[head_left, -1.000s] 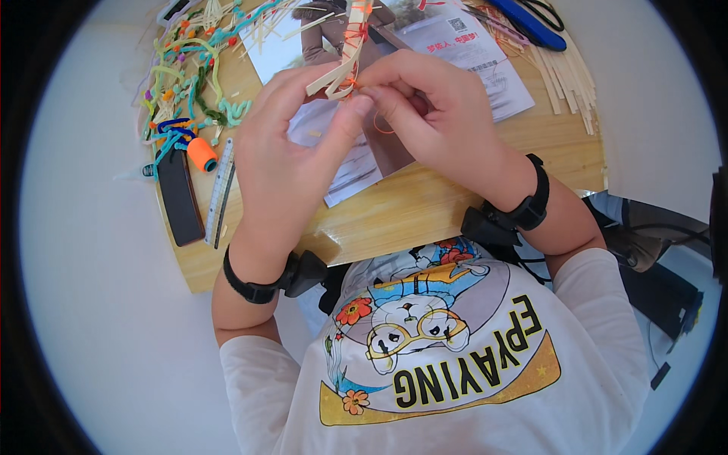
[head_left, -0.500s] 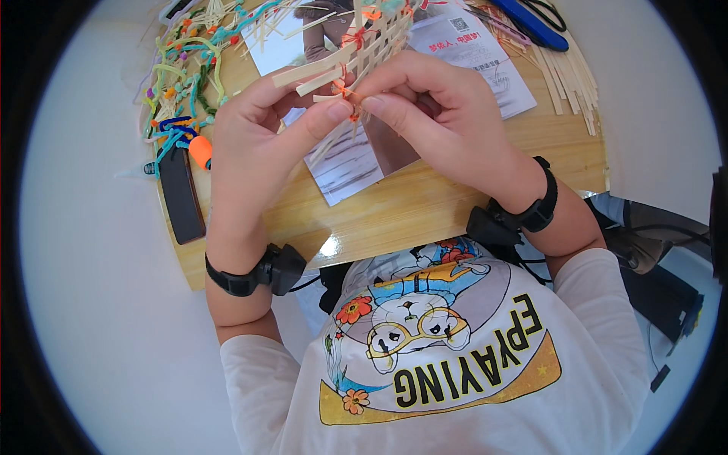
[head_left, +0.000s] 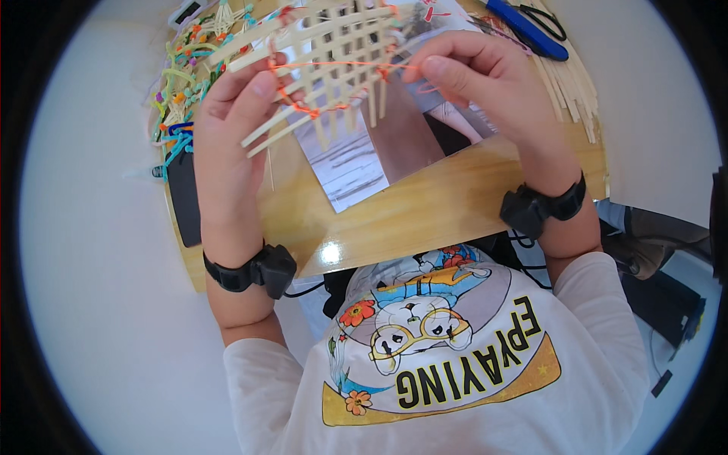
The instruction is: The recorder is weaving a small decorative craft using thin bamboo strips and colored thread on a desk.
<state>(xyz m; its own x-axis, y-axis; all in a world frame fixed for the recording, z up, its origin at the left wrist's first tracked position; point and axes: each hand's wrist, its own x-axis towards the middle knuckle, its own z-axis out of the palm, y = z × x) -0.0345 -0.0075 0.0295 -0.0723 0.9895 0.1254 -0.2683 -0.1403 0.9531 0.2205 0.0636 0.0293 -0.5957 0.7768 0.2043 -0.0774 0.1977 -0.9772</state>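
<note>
Above the table (head_left: 425,208), left fingers (head_left: 259,89) pinch woven lattice (head_left: 318,54), right fingers (head_left: 447,73) orange thread (head_left: 334,64).

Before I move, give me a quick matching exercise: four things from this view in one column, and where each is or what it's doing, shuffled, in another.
Things:
1. Left hand
2. Right hand
3. Long blue tool
4. Dark flat object

Places or states:
A. At the upper right of the table
B. Pinches the orange thread between thumb and finger
C. On the table's left side, partly hidden from view
D. Holds the woven piece by its left side

Right pairs: 1-D, 2-B, 3-A, 4-C
</note>
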